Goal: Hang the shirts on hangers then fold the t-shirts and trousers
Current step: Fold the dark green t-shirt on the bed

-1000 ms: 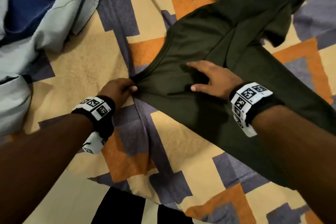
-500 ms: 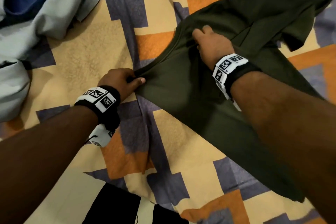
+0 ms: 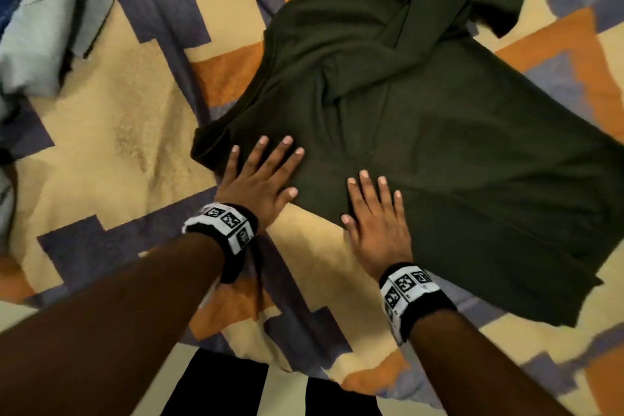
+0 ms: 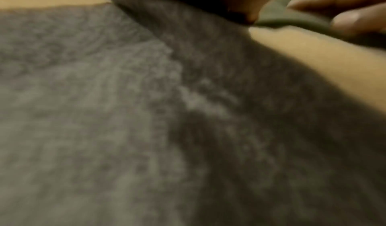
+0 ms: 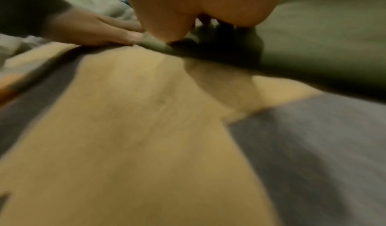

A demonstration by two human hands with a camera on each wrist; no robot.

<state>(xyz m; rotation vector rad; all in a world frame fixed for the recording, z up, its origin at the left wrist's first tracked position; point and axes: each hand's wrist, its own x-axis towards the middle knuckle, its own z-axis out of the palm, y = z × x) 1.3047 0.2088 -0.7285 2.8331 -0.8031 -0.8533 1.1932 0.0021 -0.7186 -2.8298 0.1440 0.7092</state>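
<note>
both forearms reach forward side by side, the left hand [image 3: 258, 179] and right hand [image 3: 376, 219] lying palm-down with fingers straight and spread, apparently pressing flat, though the blurred wrist views barely confirm it.

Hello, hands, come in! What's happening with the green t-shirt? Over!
Left hand and right hand both flat, pressing the green t-shirt. Shirt spread on the blanket, top part still rumpled. Nothing in the way.
</note>
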